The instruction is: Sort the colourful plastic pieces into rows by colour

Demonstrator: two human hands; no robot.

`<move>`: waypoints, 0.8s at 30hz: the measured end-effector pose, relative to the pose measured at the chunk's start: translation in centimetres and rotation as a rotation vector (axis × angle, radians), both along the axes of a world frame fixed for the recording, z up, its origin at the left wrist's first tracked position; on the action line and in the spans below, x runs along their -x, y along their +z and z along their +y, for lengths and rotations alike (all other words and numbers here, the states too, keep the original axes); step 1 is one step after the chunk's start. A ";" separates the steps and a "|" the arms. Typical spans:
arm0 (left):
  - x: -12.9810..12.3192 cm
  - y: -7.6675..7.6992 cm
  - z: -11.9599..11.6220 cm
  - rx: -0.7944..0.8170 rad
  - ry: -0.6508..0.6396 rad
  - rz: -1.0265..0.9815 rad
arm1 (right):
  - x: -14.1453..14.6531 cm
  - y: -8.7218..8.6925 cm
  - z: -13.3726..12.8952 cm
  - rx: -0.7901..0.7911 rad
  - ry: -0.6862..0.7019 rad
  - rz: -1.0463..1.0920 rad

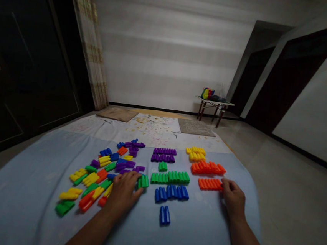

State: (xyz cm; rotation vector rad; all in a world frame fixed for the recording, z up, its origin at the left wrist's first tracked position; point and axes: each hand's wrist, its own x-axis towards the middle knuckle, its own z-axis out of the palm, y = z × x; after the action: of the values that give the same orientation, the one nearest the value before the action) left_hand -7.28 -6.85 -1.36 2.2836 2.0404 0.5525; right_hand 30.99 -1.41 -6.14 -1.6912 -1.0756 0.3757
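"What shows of the left hand [123,193]?"
"Bare skin, with rounded fingertips. Behind the fingers, a bare wrist widens into a smooth, bare forearm [92,229]."
"And the right hand [233,198]?"
"Bare too, its wrist slim behind the fingers. The nails are too blurred to tell."

On the light-blue cloth [199,233], the left hand [126,190] touched green pieces [143,181] beside a mixed-colour heap [90,188]; the right hand [233,196] touched the end of an orange row [209,184]. Purple [163,158], green [170,178] and blue rows [171,193] lay between the hands.
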 end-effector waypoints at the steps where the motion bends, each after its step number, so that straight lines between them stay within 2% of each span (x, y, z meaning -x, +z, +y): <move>1: -0.1 0.3 0.4 -0.013 0.007 0.001 | 0.0 0.0 0.0 -0.007 -0.001 0.001; 6: -1.3 2.6 3.5 0.028 0.009 0.060 | 0.1 -0.1 0.1 -0.046 0.009 0.017; 9: -2.4 3.3 5.7 0.088 0.006 0.111 | -0.1 -0.4 0.2 -0.030 0.020 0.037; 16: -3.4 1.9 9.0 0.199 0.011 0.145 | -0.2 -0.6 0.5 -0.055 0.039 0.031; 24: -2.2 1.6 10.0 0.281 0.004 0.073 | -0.1 -0.5 0.4 -0.055 0.048 0.062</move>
State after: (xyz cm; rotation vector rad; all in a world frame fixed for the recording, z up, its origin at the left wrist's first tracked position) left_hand -5.06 3.12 0.21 2.1636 2.0049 0.1694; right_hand 31.05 -0.98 -6.62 -1.5978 -1.0734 0.4232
